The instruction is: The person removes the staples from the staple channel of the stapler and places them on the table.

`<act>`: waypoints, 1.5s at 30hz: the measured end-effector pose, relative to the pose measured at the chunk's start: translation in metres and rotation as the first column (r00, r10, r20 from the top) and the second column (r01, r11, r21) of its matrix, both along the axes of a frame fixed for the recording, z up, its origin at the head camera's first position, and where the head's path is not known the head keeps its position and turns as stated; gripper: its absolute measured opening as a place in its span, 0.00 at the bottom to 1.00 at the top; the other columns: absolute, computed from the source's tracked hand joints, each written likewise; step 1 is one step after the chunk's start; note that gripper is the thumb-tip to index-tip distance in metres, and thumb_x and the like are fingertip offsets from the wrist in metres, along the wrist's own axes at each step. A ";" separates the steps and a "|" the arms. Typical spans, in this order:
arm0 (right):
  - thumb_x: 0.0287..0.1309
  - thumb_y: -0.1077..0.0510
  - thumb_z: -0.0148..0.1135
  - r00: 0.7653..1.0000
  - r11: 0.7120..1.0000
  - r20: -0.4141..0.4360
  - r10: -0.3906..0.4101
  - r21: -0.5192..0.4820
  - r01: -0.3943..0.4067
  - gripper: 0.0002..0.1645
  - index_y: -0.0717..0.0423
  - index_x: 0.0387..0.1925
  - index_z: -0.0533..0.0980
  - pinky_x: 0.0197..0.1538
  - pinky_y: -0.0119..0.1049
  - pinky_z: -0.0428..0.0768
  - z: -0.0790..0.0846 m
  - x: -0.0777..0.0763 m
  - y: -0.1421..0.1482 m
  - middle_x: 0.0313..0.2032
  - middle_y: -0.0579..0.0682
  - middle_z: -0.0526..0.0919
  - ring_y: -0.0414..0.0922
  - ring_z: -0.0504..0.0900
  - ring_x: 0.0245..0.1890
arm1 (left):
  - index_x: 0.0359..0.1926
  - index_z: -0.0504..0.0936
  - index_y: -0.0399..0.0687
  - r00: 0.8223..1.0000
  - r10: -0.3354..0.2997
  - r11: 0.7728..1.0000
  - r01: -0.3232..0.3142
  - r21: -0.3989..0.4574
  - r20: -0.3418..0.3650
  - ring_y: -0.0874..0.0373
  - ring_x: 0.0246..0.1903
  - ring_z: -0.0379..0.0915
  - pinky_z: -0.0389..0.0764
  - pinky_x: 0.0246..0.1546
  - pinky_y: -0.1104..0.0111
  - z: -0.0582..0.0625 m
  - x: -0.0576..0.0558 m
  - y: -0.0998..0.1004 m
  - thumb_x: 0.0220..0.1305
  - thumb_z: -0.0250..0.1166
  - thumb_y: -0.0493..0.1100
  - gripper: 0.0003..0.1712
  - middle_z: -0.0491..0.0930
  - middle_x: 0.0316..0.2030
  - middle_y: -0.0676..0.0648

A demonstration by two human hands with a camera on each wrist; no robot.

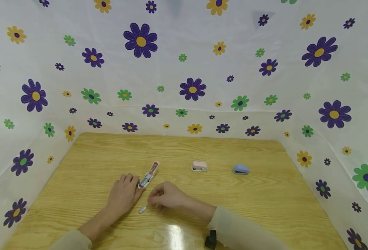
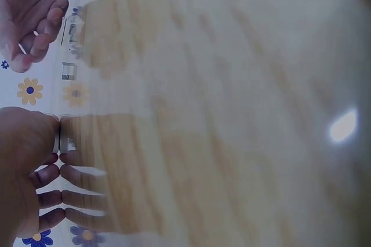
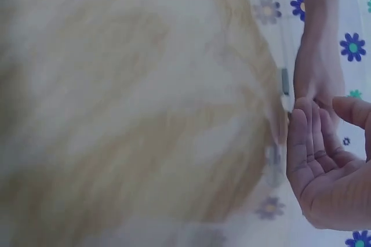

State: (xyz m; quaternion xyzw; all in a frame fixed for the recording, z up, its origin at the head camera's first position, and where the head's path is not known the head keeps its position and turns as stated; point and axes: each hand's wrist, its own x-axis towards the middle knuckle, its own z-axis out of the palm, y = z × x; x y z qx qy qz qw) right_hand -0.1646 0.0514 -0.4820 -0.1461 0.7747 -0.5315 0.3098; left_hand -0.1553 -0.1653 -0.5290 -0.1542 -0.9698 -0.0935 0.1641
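Note:
A pale pink and white stapler (image 1: 148,175) lies spread wide on the table, its metal staple channel exposed. My left hand (image 1: 123,192) rests on the tabletop and holds the stapler's near end between thumb and forefinger. Just in front of my right hand (image 1: 166,197), to its left, lies a short strip of staples (image 1: 142,209). The right hand hovers low with loosely bent fingers; in the right wrist view its thumb (image 3: 351,111) stands apart from the fingers, and no object shows between them.
A second pink and white stapler (image 1: 199,166) sits further back, right of centre. Beyond it on the right is a blue stapler (image 1: 241,169). Flower-printed white cloth (image 1: 171,69) walls the wooden table (image 1: 265,208) at the back and both sides.

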 end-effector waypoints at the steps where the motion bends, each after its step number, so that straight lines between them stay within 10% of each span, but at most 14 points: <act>1: 0.68 0.57 0.69 1.000 1.000 -0.019 0.005 -0.004 -0.005 0.08 0.59 0.41 0.86 0.29 0.32 0.85 0.001 -0.001 0.004 0.33 0.55 0.89 0.40 0.84 0.23 | 0.41 0.79 0.46 1.000 -0.001 1.000 0.001 -0.002 0.000 0.51 0.34 0.72 0.75 0.32 0.59 0.000 0.000 0.000 0.65 0.75 0.54 0.19 0.77 0.35 0.46; 9: 0.72 0.55 0.66 0.974 0.999 -0.225 0.034 0.031 -0.028 0.10 0.57 0.44 0.86 0.31 0.30 0.83 0.011 -0.011 0.039 0.37 0.57 0.89 0.51 0.87 0.30 | 0.41 0.80 0.45 1.000 0.001 1.000 -0.001 -0.010 0.008 0.51 0.35 0.72 0.76 0.32 0.59 -0.002 0.000 0.000 0.65 0.75 0.55 0.20 0.77 0.35 0.46; 14: 0.74 0.53 0.64 0.909 0.994 -0.416 0.019 0.103 0.026 0.09 0.52 0.43 0.86 0.33 0.28 0.79 0.019 -0.017 0.062 0.36 0.51 0.88 0.46 0.84 0.31 | 0.41 0.80 0.46 1.000 0.001 1.000 -0.001 -0.017 0.007 0.50 0.36 0.73 0.77 0.32 0.59 -0.002 -0.001 0.000 0.66 0.74 0.56 0.20 0.78 0.36 0.46; 23: 0.71 0.50 0.67 0.662 0.931 -0.731 0.167 0.338 0.138 0.08 0.49 0.42 0.85 0.36 0.28 0.79 0.023 -0.035 0.100 0.35 0.42 0.87 0.37 0.82 0.33 | 0.42 0.80 0.46 1.000 -0.007 1.000 0.007 -0.014 0.004 0.51 0.35 0.73 0.77 0.32 0.60 -0.001 -0.001 0.000 0.66 0.74 0.55 0.19 0.78 0.36 0.46; 36: 0.64 0.49 0.74 0.266 0.827 -0.854 0.446 0.507 0.241 0.18 0.54 0.50 0.84 0.39 0.38 0.86 0.009 -0.073 0.146 0.43 0.49 0.86 0.45 0.86 0.40 | 0.41 0.79 0.46 0.999 -0.018 0.999 0.017 -0.032 -0.036 0.51 0.33 0.72 0.75 0.30 0.60 -0.006 -0.003 -0.002 0.65 0.75 0.56 0.20 0.78 0.35 0.46; 40: 0.68 0.49 0.70 0.282 0.811 -0.842 0.459 0.527 0.253 0.16 0.54 0.51 0.84 0.41 0.40 0.86 0.004 -0.082 0.154 0.43 0.50 0.86 0.46 0.85 0.40 | 0.40 0.79 0.46 0.998 -0.020 0.999 0.018 -0.031 -0.055 0.51 0.32 0.71 0.75 0.30 0.60 -0.006 -0.004 -0.002 0.64 0.76 0.55 0.20 0.77 0.34 0.46; 45: 0.77 0.44 0.59 0.400 0.764 -0.784 0.475 0.593 0.253 0.22 0.56 0.56 0.83 0.51 0.45 0.87 0.004 -0.087 0.159 0.49 0.53 0.86 0.50 0.86 0.48 | 0.39 0.79 0.46 0.998 -0.020 0.999 0.019 -0.029 -0.063 0.51 0.32 0.71 0.75 0.30 0.60 -0.006 -0.003 -0.002 0.64 0.76 0.55 0.21 0.77 0.34 0.46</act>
